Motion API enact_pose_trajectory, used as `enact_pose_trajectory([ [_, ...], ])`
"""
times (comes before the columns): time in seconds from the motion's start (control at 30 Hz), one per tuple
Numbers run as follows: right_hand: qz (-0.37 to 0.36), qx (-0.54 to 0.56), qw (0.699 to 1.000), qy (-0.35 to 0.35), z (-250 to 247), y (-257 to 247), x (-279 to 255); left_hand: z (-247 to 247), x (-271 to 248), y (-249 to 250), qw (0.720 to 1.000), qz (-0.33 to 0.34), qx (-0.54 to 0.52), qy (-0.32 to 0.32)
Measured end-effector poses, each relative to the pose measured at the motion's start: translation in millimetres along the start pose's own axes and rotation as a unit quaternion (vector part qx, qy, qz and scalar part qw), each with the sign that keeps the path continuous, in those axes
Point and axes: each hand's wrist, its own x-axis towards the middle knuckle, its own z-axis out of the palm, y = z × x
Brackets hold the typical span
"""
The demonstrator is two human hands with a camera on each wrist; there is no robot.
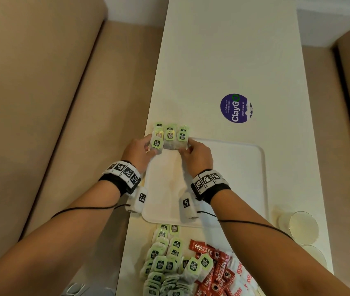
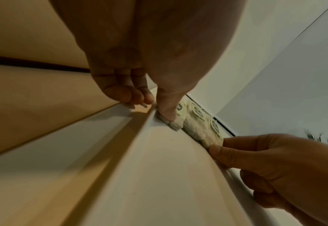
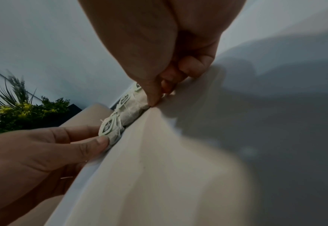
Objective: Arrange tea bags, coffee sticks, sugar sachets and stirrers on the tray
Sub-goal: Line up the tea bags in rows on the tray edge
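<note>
A row of green-tagged tea bags (image 1: 170, 136) lies in the far left corner of the white tray (image 1: 233, 178). My left hand (image 1: 149, 146) pinches the left end of the row, thumb on top (image 2: 167, 114). My right hand (image 1: 188, 146) pinches the right end between thumb and forefinger (image 3: 153, 97). The wrist views show the row (image 2: 199, 126) (image 3: 128, 111) squeezed between both hands against the tray rim. At the near edge lie a loose pile of tea bags (image 1: 165, 263), red coffee sticks (image 1: 212, 272) and white sugar sachets (image 1: 240, 278). I see no stirrers.
The tray sits on a long white table (image 1: 223, 60) bearing a round purple sticker (image 1: 236, 108). Two clear glasses (image 1: 303, 227) stand right of the tray. Beige upholstered seats (image 1: 41, 124) flank the table. A green plant (image 3: 24, 113) shows in the right wrist view.
</note>
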Motion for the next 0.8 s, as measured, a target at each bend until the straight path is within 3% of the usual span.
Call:
enact_pose_trajectory([
  [0.33,0.016,0.028,0.999,-0.037,-15.8,5.3,-17.6,-11.4,-14.2,5.5,0.997,-0.07,-0.009,-0.014],
  [0.43,-0.023,0.023,0.997,-0.067,-29.4,11.0,-34.6,-14.4,-34.8,7.4,0.996,-0.088,-0.013,-0.021],
  [0.63,-0.122,-0.029,0.985,-0.122,-56.5,31.8,-81.0,-16.8,-93.7,9.9,0.99,-0.084,-0.007,-0.111],
  [0.8,-0.154,-0.044,0.969,-0.187,-60.2,49.1,-130.3,-12.9,-149.2,0.1,0.976,-0.08,0.057,-0.193],
])
